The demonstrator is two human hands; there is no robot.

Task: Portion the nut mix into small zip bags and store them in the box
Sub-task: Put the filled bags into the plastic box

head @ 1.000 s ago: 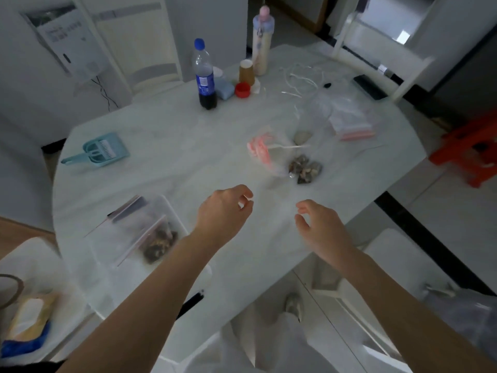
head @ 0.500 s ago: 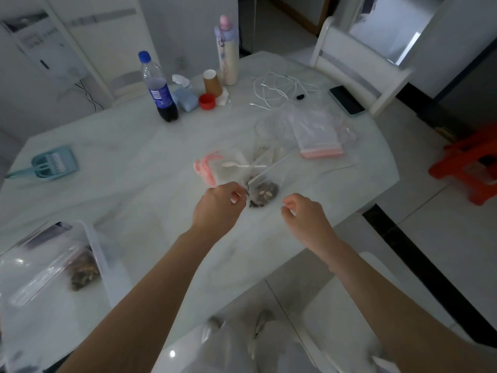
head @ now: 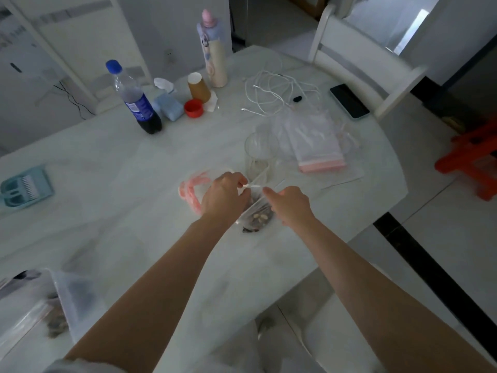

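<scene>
A: Head view: where's the bag?
B: Table (head: 150, 168) centre. The bag (head: 256, 212) of nuts (head: 259, 217) sits between both hands.
A: Grips?
B: Left hand (head: 224, 196) pinches its top edge; right hand (head: 289, 204) curls onto its right side.
A: The box?
B: Box (head: 67, 297) at eight o'clock; spare bags (head: 316, 141) at one o'clock.
</scene>
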